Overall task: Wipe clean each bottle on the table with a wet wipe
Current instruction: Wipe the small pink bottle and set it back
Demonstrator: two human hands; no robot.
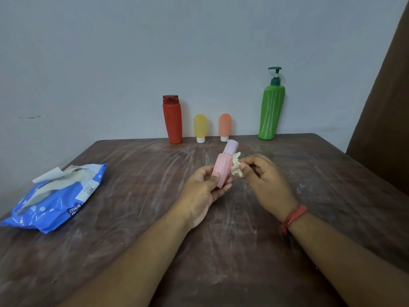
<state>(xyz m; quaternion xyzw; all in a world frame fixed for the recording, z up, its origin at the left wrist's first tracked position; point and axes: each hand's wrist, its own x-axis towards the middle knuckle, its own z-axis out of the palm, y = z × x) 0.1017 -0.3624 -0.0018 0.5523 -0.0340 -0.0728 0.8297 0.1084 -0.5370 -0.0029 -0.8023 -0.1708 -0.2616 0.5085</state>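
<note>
Just right of the frame's centre, the left hand [204, 187] holds a pink bottle [222, 170] above the brown worktop [132, 229], fingers and thumb curled round its lower body so that this grip is grasping the bottle. The bottle leans with its pale lilac cap pointing up and slightly right, toward the far edge of the worktop. The right hand [264, 179], a red thread band [292, 218] round its wrist, pinches a crumpled, off-white wet wipe [236, 165] between thumb and fingertips, so this grip is grasping the wipe; the wipe touches the right side of the bottle just below the cap. Along the far edge of the worktop, against the pale wall, four more bottles stand upright: a red bottle [172, 120] with a darker red cap, a small yellow bottle [200, 127] standing on its white cap, a small orange bottle [225, 126] likewise on its white cap, and further right a tall green pump bottle [271, 111]. At the left of the frame a blue pack of wipes [53, 200] lies flat on the worktop, its flap lifted and a sheet poking out. The worktop's surface shows pale smeared streaks. A brown curtain [389, 107] hangs along the right edge of the frame.
</note>
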